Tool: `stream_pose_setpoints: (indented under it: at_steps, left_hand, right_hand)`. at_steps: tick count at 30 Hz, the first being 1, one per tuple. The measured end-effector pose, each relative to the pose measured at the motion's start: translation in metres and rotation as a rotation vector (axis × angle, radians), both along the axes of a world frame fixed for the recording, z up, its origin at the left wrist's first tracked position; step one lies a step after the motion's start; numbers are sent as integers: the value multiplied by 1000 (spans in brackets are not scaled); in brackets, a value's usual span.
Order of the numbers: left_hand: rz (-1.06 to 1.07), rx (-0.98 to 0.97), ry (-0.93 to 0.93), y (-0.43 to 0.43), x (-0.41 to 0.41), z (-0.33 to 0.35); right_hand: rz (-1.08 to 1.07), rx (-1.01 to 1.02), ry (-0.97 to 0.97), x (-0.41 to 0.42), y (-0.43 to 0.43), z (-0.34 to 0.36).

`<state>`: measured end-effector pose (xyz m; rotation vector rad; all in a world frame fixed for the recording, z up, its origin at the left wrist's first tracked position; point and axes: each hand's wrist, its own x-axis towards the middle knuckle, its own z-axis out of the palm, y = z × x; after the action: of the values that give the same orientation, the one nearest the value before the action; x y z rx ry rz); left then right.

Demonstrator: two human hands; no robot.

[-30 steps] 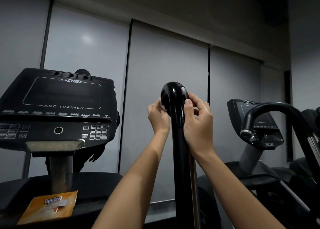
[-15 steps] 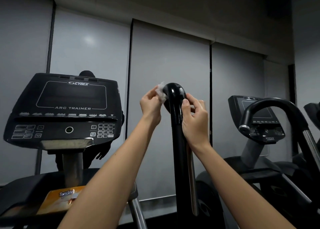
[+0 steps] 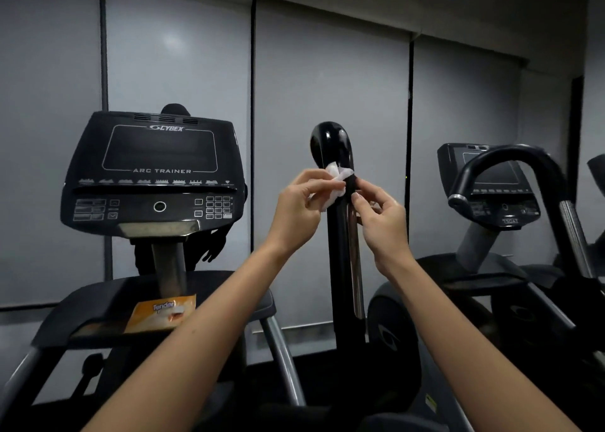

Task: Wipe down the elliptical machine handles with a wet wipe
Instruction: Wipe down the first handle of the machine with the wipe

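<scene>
Left hand (image 3: 301, 205), raised just left of centre, pinches a crumpled white wet wipe (image 3: 337, 182) between thumb and curled fingers and presses it to the front of the black handle (image 3: 342, 251), just under its rounded top bend. Our right hand (image 3: 379, 215) sits at 3 o'clock from the wipe, fingers loosely curled, thumb tip at the handle's edge. We cannot tell whether it pinches the wipe's far end or only steadies the post. Half a second ago both hands were up on the curved top, with the wipe at its 10 o'clock side. Now they have dropped below the bend, and the wipe has come round to the near face. We judge that the top is done and the wiping is starting down the straight shaft, most of which remains, as does any other handle. The wipe looks small, damp and bunched, with one tail lapped over the handle toward 2 o'clock. The handle is glossy and upright, with a metal strip (image 3: 357, 268) down its right side. At 7 o'clock an orange wipe packet (image 3: 163, 313) lies below the console (image 3: 157, 169).
</scene>
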<state>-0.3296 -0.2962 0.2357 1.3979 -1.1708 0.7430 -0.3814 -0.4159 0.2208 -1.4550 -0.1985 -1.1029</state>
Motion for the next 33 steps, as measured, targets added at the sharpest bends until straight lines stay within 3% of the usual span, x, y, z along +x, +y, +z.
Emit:
stream_pose_setpoints:
  at_steps: [7,13,15,18,23,26,29,33]
  left_hand:
    - [58,106,-118,10,-13,-79]
    - [180,95,-252,4,-21,-47]
    - [167,-8,-106,-5,-18,-30]
    - [15,-167,299,-13,-15,-26]
    - [-228,-214,696,-18,-19,-84]
    - [-314,-203,804,-16,-29,-124]
    - [-239,-287,848,-11,-44,-144]
    - [-49,-281,650,-5,-60,-143]
  right_hand:
    - [2,26,71,-13,-1,-35]
    - [33,54,74,-13,3,-40]
    - [40,51,80,-14,2,-41]
    - [45,52,85,-16,1,-46]
    - [78,68,123,-20,-1,-60]
    - [74,77,137,-23,-2,-68]
    - [70,72,149,-26,-3,-77]
    - [65,77,160,-30,-2,-86]
